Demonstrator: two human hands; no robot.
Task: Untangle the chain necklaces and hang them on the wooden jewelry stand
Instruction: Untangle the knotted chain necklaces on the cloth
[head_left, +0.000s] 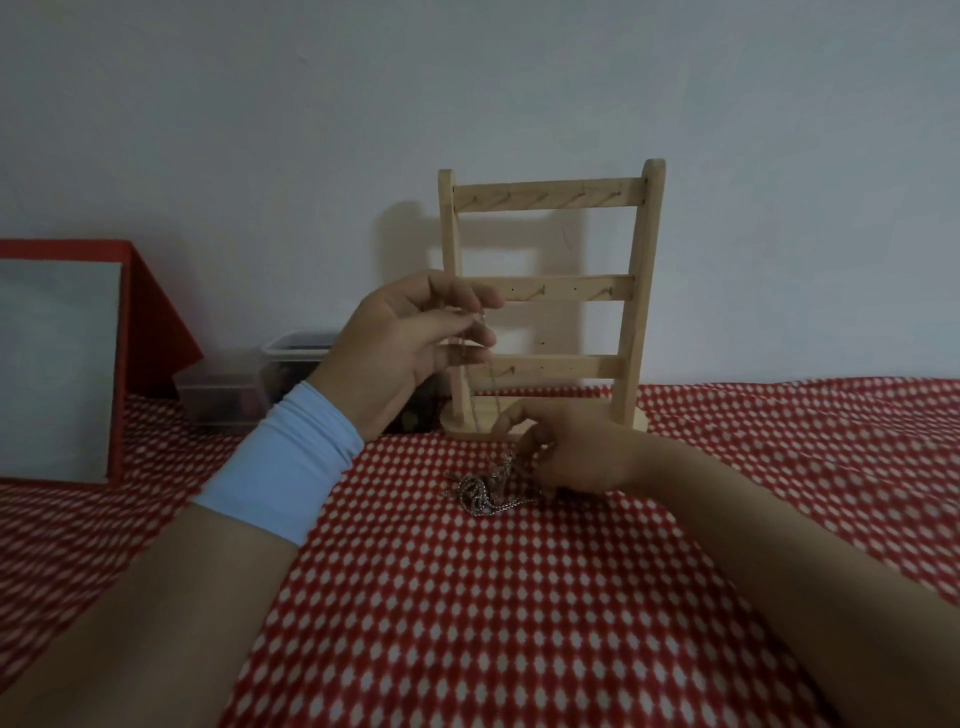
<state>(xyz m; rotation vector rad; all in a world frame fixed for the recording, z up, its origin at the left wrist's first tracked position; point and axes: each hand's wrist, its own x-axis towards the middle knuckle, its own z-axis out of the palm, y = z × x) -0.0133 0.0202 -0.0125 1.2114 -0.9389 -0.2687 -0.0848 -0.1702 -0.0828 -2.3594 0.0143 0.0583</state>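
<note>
A red-and-white patterned cloth (519, 597) carries tangled chains (483, 493) and wooden stand (550, 291).

Being counted: 2 hands, left hand (410, 332) and right hand (576, 449); 1 wooden stand (550, 291) w/ 3 crossbars; 1 tangled pile of chains (485, 491), no. of chains can't be told; 2 plastic boxes (296, 353); 1 blue wristband (285, 467).

Plain pale wall (260, 104), dim light, red white-dotted cloth (519, 623), red box (150, 312), clear plastic tubs (291, 358)

No legible text, label, brand, number or sign on anything in view.
</note>
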